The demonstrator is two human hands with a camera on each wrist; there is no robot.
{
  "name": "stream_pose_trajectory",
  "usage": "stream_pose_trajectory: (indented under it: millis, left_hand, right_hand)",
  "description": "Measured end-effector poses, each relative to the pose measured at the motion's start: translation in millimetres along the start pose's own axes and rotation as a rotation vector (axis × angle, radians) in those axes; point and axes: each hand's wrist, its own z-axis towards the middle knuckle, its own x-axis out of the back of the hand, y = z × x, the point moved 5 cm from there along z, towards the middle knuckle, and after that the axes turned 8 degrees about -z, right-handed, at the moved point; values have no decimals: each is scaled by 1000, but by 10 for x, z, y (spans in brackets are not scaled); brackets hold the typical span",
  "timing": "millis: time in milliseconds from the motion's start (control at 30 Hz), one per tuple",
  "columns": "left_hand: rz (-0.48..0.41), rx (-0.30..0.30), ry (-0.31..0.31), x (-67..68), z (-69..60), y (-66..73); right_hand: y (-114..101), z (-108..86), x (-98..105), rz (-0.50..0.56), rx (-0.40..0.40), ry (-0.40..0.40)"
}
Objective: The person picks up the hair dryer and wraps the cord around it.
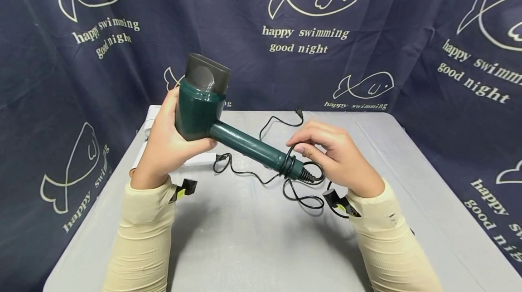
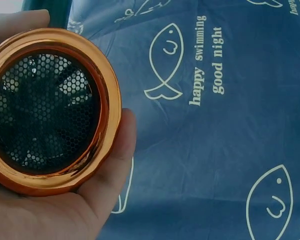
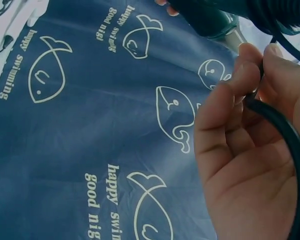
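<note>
A dark green hair dryer (image 1: pixel 200 113) with a smoky nozzle (image 1: pixel 207 74) is held above the table, nozzle up, its handle (image 1: pixel 253 144) slanting down to the right. My left hand (image 1: pixel 165 140) grips its body. The left wrist view shows the copper-coloured intake ring (image 2: pixel 112 100) with a mesh grille (image 2: pixel 42 112) inside, fingers on either side. Black cord (image 1: pixel 288 165) is wound round the handle's lower end. Beside it, my right hand (image 1: pixel 332 153) pinches a stretch of the cord (image 3: pixel 285 130) between thumb and fingers.
Loops of loose cord (image 1: pixel 303 199) hang or lie below the handle. A black plug (image 1: pixel 299 112) is near the back edge of the grey table (image 1: pixel 244 255). A white elongated object (image 1: pixel 200 160) lies behind the left hand, partly hidden. Dark blue fish-print cloth (image 1: pixel 253 20) surrounds the table.
</note>
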Motion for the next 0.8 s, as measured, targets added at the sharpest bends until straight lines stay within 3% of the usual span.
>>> stream_pose_trajectory:
  millis: [167,267,400,567,800]
  left_hand:
    - [-17,20,18,60,13,-171]
    - [-34,33,38,77,11,-204]
    - [-37,45,75,60,-4,-144]
    - [-70,55,128,11,-18,-12]
    - [-49,54,194,4,-10,21]
  right_hand:
    - [56,11,-67,-10,-28,1]
    - [89,13,-127,-36,-52,7]
    - [123,5,-235,-43,-104,-12]
    - [163,-28,-361,4,-226,-70]
    - [108,-16,-447,-63,-219,-101]
